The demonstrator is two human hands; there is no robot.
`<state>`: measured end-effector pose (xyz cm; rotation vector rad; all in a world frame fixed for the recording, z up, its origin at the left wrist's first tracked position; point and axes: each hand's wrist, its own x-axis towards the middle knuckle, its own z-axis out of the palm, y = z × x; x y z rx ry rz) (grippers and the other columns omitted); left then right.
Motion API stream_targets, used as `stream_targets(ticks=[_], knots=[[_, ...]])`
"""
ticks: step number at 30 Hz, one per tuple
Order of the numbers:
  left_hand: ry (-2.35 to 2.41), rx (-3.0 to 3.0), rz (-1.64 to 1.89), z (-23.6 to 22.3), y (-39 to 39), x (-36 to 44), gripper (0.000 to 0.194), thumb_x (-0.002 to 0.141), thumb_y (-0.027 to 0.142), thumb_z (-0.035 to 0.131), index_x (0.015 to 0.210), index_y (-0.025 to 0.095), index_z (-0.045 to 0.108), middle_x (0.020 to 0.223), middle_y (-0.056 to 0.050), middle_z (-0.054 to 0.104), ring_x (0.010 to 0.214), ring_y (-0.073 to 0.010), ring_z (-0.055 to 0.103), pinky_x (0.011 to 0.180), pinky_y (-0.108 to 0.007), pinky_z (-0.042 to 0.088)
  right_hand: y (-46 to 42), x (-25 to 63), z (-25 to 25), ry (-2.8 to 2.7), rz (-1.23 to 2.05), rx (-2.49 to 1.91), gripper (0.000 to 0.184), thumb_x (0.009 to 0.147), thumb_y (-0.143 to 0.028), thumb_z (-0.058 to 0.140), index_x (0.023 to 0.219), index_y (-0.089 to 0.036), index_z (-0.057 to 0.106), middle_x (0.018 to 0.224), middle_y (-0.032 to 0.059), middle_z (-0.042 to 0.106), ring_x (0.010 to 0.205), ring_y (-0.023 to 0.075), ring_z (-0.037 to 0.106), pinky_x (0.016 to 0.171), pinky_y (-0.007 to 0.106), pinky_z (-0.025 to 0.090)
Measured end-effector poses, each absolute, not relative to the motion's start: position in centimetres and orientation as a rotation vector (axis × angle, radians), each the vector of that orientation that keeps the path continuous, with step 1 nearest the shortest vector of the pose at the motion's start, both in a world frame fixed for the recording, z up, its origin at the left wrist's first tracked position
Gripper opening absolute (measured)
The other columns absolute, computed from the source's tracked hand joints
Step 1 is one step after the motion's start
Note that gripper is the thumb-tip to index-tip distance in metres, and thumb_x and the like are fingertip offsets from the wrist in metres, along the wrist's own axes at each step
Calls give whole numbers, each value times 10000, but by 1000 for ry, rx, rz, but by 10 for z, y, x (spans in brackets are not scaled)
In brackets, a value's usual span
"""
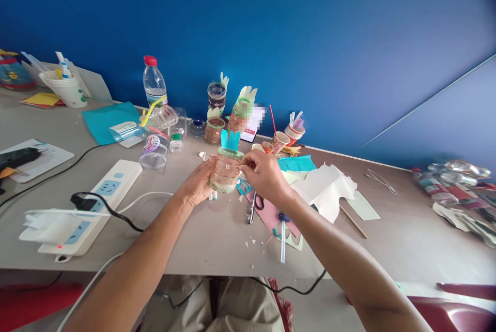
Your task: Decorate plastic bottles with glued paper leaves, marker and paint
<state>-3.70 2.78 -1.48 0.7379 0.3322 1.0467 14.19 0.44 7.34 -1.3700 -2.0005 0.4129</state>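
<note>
My left hand (199,181) holds a decorated clear plastic cup (227,170) by its left side, above the table. The cup has a brown wrapped band, a greenish rim and a blue paper piece (231,140) with pointed tips standing at its top. My right hand (265,169) is closed in a pinch at the cup's right side; whatever lies between the fingertips is too small to make out. Behind the cup stand similar decorated cups, one short and brown (214,130), one taller with pale paper tips (238,114). Scissors (259,201) and a pen (252,209) lie below my right hand.
A white power strip (104,195) with cables lies at left. Cut plastic bottle pieces (154,153), a capped water bottle (154,84), paper cups (281,140) and a phone (253,122) stand or lie toward the blue wall. Paper scraps (325,187) and a wooden stick (353,222) are at right.
</note>
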Motion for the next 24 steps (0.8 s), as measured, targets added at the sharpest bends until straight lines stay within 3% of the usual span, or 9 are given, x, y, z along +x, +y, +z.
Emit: stream_targets(ticks=[5,12,17,21,24], knots=[[340,753,1045,-13,27,-36,478,841,521,740,1065,99,736,1008,-137,779,988,-250,742,866,-329,600,5,140,72,-1929,453,-1401,110,726,-145,571,671,-217,509,684,-8,573,688,159,512,678,293,385],[318,658,1078,-18,31,-38,484,876,509,706,1153,112,707,1122,-141,763,1035,-233,734,948,-354,581,5,155,71,-1524,903,-1302,130,724,-328,611,750,-202,591,662,-32,537,610,129,467,607,273,395],[330,670,1072,-23,33,-38,511,866,554,698,1168,142,696,1116,-134,761,1076,-245,721,950,-374,577,-12,159,50,-1469,770,-1318,193,828,-315,539,904,-196,671,728,0,585,656,153,517,656,295,458],[339,690,1087,-21,32,-37,526,825,558,743,1157,152,706,1150,-132,754,1091,-245,714,950,-358,571,-27,146,35,-1744,518,-1176,286,903,-214,466,1034,-209,720,916,76,657,892,212,621,835,359,511],[338,726,1074,-18,31,-37,559,792,571,770,1140,137,717,1150,-138,755,1070,-250,718,932,-353,574,-29,138,27,-1839,401,-1106,361,942,-176,419,1145,-214,715,984,105,654,928,217,635,834,359,521]])
